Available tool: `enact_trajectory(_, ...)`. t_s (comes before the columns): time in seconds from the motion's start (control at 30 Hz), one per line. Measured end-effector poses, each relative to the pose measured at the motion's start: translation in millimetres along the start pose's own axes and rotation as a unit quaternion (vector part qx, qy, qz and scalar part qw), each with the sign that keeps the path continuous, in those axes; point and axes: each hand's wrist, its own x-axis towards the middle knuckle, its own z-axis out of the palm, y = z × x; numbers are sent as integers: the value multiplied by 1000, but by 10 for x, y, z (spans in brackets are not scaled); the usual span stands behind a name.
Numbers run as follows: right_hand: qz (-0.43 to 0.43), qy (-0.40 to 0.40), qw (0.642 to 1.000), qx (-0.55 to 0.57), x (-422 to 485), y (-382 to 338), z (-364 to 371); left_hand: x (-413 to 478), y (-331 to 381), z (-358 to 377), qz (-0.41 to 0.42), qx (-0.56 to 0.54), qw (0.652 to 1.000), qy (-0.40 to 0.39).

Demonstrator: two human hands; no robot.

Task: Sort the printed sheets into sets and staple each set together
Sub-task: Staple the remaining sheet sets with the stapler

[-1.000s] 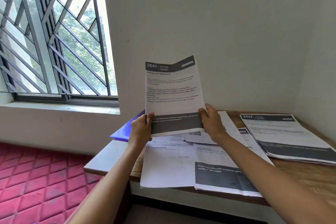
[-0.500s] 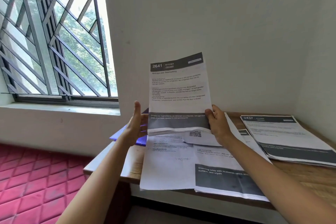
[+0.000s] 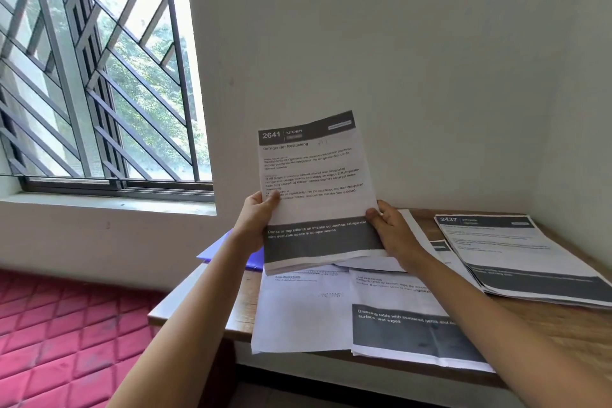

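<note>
Bundle of sheets (image 3: 318, 195) is held upright over the worktop (image 3: 546, 325), long axis near vertical. Left grip (image 3: 255, 222) is clamped on its left edge, right grip (image 3: 394, 235) on its lower right edge. A sorted stack (image 3: 516, 258) lies rightward, nearer the right grip.

Matt paper sheets (image 3: 318, 182); wood table (image 3: 546, 318).
</note>
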Motion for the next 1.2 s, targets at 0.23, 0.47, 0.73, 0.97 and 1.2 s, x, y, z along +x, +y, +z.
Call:
enact_trajectory(0.23, 28, -39, 999, 5, -35, -59, -40, 5, -7, -4, 8, 32, 999, 16)
enact_trajectory(0.47, 74, -55, 996, 5, -15, -98, -31, 56, -29, -45, 33, 113, 992, 35)
enact_trajectory(0.73, 111, 11, 992, 57, 276, -405, -85, 56, 12, -12, 67, 182, 981, 1)
enact_trajectory(0.97, 56, 88, 988, 113, 382, -620, -131, 25, 141, 157, 130, 156, 979, 13)
enact_trajectory(1.2, 6, 118, 985, 121, 301, -484, -69, -60, 17, 279, 212, 191, 956, 65)
